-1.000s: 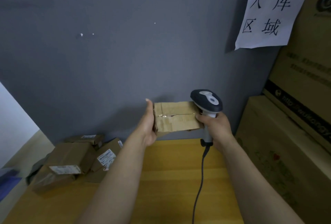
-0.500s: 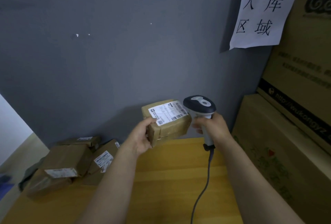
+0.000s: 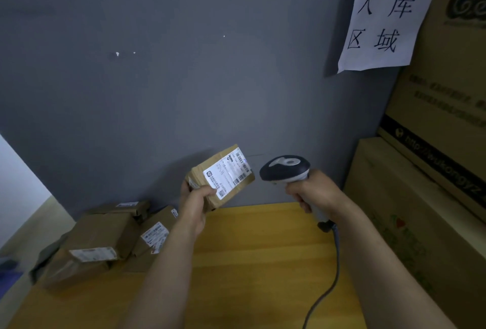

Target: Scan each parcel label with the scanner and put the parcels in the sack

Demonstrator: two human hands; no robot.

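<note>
Grey wall [image 3: 184, 66] fills most of the frame, top to middle. Stacked brown cartons [image 3: 434, 171] take the right edge, and a white paper sign [image 3: 386, 13] with black handwritten characters hangs at the upper right, overlapping the top carton. A yellow wooden table [image 3: 263, 263] spreads across the bottom of the frame.

At the lower left, a pile of parcels [image 3: 100, 239] sits on the table's far corner against the wall, brown-wrapped and leaning on one another, several showing white stickers.

Just below the centre of the frame, lifted off the table, is the held parcel [image 3: 210, 161], a small brown box. Its long axis runs on a slant from lower left to upper right, and its broad face is turned up toward the camera. The white label [image 3: 227, 175] lies on that face along the same slant, its barcodes at the upper-right end. The left hand [image 3: 194, 205] grasps the parcel's lower-left end, thumb pressed on the labelled face.

To the right of the parcel, near it but not touching, is the scanner [image 3: 285, 169]. Its dark head points left at the parcel's upper-right end, and its pale handle slopes down and to the right. The right hand [image 3: 315, 192] is wrapped around that handle. A grey cable [image 3: 334, 271] drops from the handle's base to the bottom edge of the frame.
</note>
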